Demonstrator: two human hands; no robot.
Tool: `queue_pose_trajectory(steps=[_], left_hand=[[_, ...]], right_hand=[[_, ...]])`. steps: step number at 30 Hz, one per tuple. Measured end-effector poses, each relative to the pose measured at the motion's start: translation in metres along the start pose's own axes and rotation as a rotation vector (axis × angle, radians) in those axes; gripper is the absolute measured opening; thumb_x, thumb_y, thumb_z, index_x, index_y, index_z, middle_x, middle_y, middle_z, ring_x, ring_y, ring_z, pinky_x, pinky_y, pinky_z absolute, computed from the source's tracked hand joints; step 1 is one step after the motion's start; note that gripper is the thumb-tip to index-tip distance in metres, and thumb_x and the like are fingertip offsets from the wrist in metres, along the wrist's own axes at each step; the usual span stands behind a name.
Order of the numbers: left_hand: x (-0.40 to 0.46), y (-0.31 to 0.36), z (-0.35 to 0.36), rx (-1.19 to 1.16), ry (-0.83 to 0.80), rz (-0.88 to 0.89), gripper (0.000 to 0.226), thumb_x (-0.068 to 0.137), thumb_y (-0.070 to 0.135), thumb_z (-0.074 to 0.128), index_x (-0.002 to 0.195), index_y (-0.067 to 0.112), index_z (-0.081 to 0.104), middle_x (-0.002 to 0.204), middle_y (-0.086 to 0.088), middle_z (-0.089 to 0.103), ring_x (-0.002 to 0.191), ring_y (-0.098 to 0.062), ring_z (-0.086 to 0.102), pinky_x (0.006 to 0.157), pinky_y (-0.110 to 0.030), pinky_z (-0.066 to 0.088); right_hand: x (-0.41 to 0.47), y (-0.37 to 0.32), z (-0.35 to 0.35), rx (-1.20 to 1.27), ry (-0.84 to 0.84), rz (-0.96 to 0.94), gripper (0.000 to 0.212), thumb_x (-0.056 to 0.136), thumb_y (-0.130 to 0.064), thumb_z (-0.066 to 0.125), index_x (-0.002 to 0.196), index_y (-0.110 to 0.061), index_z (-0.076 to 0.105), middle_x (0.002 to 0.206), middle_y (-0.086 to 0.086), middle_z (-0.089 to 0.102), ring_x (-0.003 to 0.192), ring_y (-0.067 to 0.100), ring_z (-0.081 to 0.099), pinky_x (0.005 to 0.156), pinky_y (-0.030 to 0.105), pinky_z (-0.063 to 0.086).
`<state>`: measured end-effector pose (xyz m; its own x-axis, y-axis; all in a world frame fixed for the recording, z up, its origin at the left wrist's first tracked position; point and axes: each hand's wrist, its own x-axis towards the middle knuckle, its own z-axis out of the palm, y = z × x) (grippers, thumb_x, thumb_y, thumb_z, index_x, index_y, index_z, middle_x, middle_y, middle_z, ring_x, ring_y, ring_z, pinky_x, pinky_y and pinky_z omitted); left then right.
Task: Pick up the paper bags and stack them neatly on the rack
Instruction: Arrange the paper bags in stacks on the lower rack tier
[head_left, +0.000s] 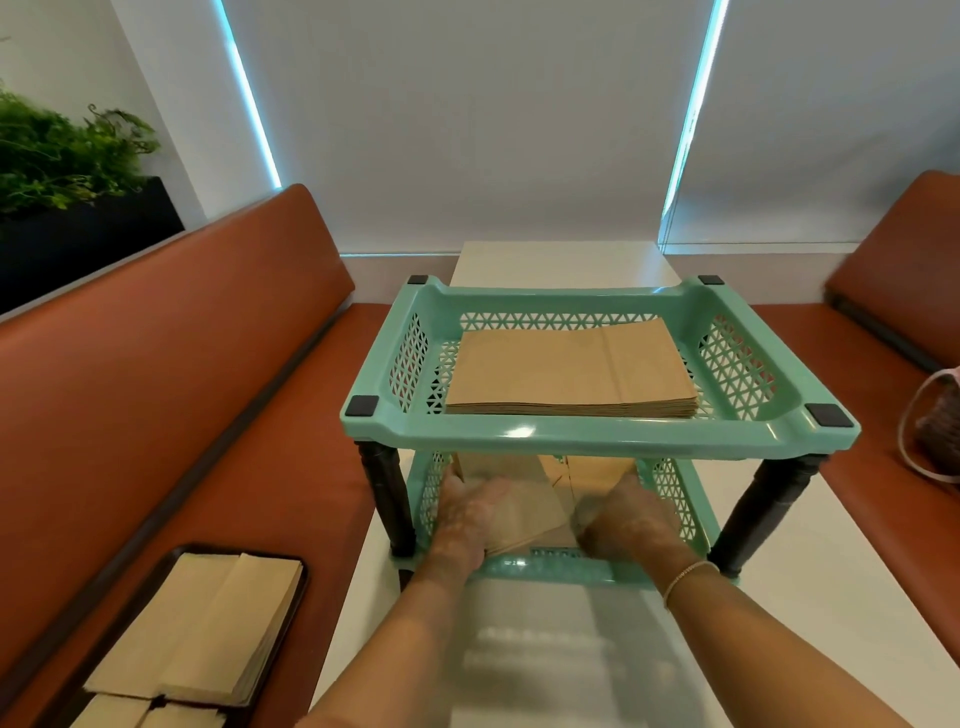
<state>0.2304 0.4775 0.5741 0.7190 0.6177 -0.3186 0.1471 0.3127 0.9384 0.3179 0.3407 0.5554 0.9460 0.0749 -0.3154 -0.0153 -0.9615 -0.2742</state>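
Where orange benches (171, 395) flank it, a white table (810, 613) bears the rack (597, 431).

This looks like a café booth: orange padded benches (171, 364) flank a white table (561, 265) beside blinds (467, 119).

Both hands reach through the rack's (597, 431) open front, under its upper tier; black legs (387, 504) flank the gap, and clearance above the lower bags (524, 512) seems tight.
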Motion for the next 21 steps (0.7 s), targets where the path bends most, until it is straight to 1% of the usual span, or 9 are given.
queue_pose_trajectory(steps=[3,7,11,14,16,17,19,20,21], left_hand=[[0.000,0.000,-0.001,-0.015,-0.010,0.000,0.040,0.079,0.003,0.068,0.111,0.019,0.050,0.086,-0.001,0.059,0.076,-0.016,0.055,0.057,-0.026,0.045],[0.000,-0.001,-0.001,-0.026,-0.002,-0.006,0.042,0.079,0.001,0.067,0.114,0.019,0.051,0.088,-0.001,0.060,0.078,-0.017,0.057,0.059,-0.027,0.047],[0.003,-0.003,-0.002,-0.046,0.000,-0.035,0.047,0.078,0.003,0.070,0.116,0.019,0.050,0.098,-0.007,0.063,0.084,-0.022,0.059,0.063,-0.030,0.051],[0.004,-0.003,-0.001,-0.051,0.007,-0.063,0.047,0.076,0.005,0.072,0.115,0.020,0.051,0.099,-0.008,0.062,0.086,-0.024,0.060,0.071,-0.037,0.055],[0.005,-0.004,-0.001,-0.056,0.016,-0.062,0.045,0.076,0.004,0.071,0.114,0.020,0.051,0.096,-0.006,0.062,0.085,-0.024,0.059,0.073,-0.038,0.055],[0.004,-0.003,-0.001,-0.058,0.019,-0.056,0.045,0.076,0.003,0.071,0.112,0.020,0.051,0.095,-0.005,0.062,0.084,-0.023,0.059,0.072,-0.037,0.054],[0.004,-0.004,-0.002,-0.061,0.014,-0.026,0.045,0.076,0.000,0.071,0.111,0.020,0.051,0.092,-0.004,0.063,0.084,-0.024,0.060,0.074,-0.038,0.054],[0.004,-0.004,-0.002,-0.062,0.006,-0.011,0.044,0.076,-0.002,0.070,0.110,0.020,0.052,0.091,-0.004,0.063,0.083,-0.025,0.060,0.076,-0.039,0.054],[0.003,-0.003,-0.002,-0.063,-0.003,0.000,0.042,0.077,-0.003,0.069,0.108,0.020,0.052,0.090,-0.004,0.064,0.082,-0.024,0.060,0.074,-0.038,0.054]], right_hand=[[-0.002,0.001,-0.002,-0.026,0.037,0.010,0.082,0.071,-0.042,0.065,0.135,-0.010,0.025,0.110,0.012,0.056,0.103,0.029,0.054,0.092,0.038,0.046],[-0.007,0.000,-0.007,-0.023,0.049,0.055,0.101,0.061,-0.044,0.075,0.139,-0.011,0.020,0.113,0.012,0.055,0.107,0.030,0.052,0.095,0.040,0.046],[-0.011,-0.003,-0.008,0.062,0.074,0.099,0.103,0.050,-0.040,0.077,0.135,-0.011,0.027,0.117,0.012,0.052,0.111,0.030,0.049,0.096,0.041,0.044],[-0.013,-0.002,-0.013,0.075,0.134,0.093,0.090,0.058,-0.038,0.076,0.130,-0.010,0.029,0.119,0.013,0.052,0.114,0.031,0.046,0.099,0.039,0.038],[-0.013,-0.003,-0.015,0.067,0.156,0.065,0.076,0.064,-0.037,0.075,0.123,-0.010,0.036,0.117,0.012,0.055,0.112,0.030,0.049,0.097,0.038,0.040],[-0.013,-0.003,-0.017,0.083,0.164,0.043,0.062,0.072,-0.032,0.071,0.121,-0.008,0.042,0.115,0.012,0.057,0.110,0.030,0.052,0.094,0.036,0.042],[-0.014,-0.004,-0.024,0.164,0.181,-0.006,0.029,0.087,-0.016,0.056,0.114,-0.005,0.055,0.109,0.012,0.063,0.102,0.028,0.060,0.082,0.030,0.047],[-0.014,-0.004,-0.027,0.214,0.201,-0.029,0.021,0.090,-0.010,0.050,0.108,-0.003,0.060,0.106,0.013,0.065,0.099,0.028,0.062,0.076,0.027,0.046],[-0.015,-0.004,-0.030,0.261,0.229,-0.040,0.021,0.092,-0.008,0.046,0.104,-0.002,0.062,0.105,0.014,0.066,0.097,0.028,0.062,0.074,0.027,0.045]])
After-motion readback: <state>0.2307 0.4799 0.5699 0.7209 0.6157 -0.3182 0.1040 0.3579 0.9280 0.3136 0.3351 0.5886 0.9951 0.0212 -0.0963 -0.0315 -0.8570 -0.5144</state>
